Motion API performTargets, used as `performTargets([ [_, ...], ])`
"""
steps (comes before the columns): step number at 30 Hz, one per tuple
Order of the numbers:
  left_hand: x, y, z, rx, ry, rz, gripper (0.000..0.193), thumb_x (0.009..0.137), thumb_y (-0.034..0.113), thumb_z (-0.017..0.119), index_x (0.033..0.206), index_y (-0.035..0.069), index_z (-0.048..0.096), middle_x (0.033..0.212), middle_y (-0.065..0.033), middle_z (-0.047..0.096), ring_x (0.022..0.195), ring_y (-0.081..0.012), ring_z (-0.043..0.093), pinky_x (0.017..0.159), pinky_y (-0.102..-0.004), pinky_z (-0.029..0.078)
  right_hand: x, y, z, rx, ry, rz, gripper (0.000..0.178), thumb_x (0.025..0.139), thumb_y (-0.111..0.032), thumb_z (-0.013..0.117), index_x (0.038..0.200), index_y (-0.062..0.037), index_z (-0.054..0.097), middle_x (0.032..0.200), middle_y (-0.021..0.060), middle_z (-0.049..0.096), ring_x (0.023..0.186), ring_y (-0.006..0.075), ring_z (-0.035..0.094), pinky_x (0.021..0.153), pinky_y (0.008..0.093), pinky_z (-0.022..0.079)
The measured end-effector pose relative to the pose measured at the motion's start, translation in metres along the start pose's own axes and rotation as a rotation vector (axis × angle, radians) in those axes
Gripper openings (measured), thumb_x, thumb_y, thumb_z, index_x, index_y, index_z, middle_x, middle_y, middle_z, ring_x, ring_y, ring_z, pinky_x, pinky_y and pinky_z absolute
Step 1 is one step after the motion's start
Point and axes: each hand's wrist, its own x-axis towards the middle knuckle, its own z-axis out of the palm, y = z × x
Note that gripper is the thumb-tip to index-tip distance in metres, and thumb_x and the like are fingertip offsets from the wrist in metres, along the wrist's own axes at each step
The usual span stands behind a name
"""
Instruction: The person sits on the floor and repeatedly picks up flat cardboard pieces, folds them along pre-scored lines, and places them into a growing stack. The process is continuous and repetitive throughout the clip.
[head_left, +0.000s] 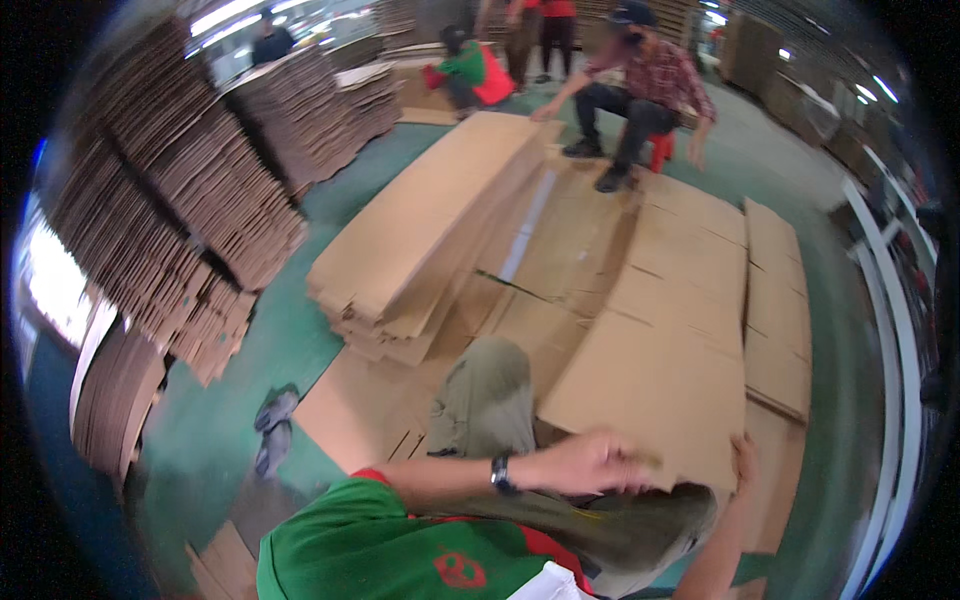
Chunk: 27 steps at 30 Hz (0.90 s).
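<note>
A long slotted cardboard sheet [650,370] lies on a stack, its near end close to my knees. My right hand [743,462] grips this sheet at its near right corner, the fingers along the edge. My left hand [600,464], with a dark watch on the wrist, reaches across my lap to the sheet's near edge. Motion blurs its fingers, so their grip is unclear. Left of the sheet stands a stack of long cardboard pieces [430,220]. A thin dark strip [512,286] lies on the cardboard between the two stacks.
Another slotted cardboard stack [777,300] lies at the right. Opposite, a person in a checked shirt [650,80] sits on a red stool [662,150], one hand at the left stack's far end. Tall cardboard piles [170,170], grey shoes [275,430] and metal rails [885,330] stand around.
</note>
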Motion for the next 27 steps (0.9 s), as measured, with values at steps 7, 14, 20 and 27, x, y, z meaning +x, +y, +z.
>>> performTargets([
  [7,0.075,-0.111,-0.131,0.805,0.792,-0.383,0.051,0.090,0.042,0.058,0.104,-0.006,0.063,0.095,-0.0259,0.066,0.091,-0.0322,0.066,0.080,-0.0450,0.051,-0.025,-0.026,-0.050,-0.249,-0.135,-0.046,0.049,0.085,-0.010,0.058,0.130,0.0065,0.050,0.131,0.0141,0.054,0.117,0.0237,0.053,0.096,0.0355,0.045],
  [14,0.094,-0.265,-0.062,0.112,0.673,-0.724,0.050,0.091,0.035,0.059,0.116,-0.008,0.056,0.107,-0.0224,0.065,0.099,-0.0290,0.063,0.083,-0.0425,0.049,-0.009,-0.061,-0.071,-0.648,0.109,0.237,0.029,0.086,-0.017,0.057,0.109,-0.0010,0.062,0.085,0.0059,0.063,0.073,0.0162,0.059,0.061,0.0317,0.047],
  [20,0.116,-0.265,-0.014,-0.383,0.631,-0.621,0.040,0.091,0.017,0.058,0.125,-0.001,0.047,0.101,-0.0138,0.065,0.087,-0.0236,0.064,0.068,-0.0381,0.052,-0.032,-0.123,-0.093,-0.926,0.320,0.030,0.041,0.086,-0.028,0.061,0.113,0.0020,0.065,0.099,0.0126,0.070,0.083,0.0215,0.066,0.078,0.0360,0.050],
  [27,0.120,-0.232,0.001,-0.503,0.503,-0.553,0.036,0.094,0.016,0.059,0.124,0.002,0.045,0.097,-0.0064,0.065,0.080,-0.0151,0.062,0.061,-0.0292,0.050,-0.050,-0.203,-0.076,-1.024,0.419,-0.020,0.040,0.088,-0.032,0.065,0.113,-0.0005,0.067,0.092,0.0128,0.071,0.080,0.0175,0.066,0.073,0.0316,0.050],
])
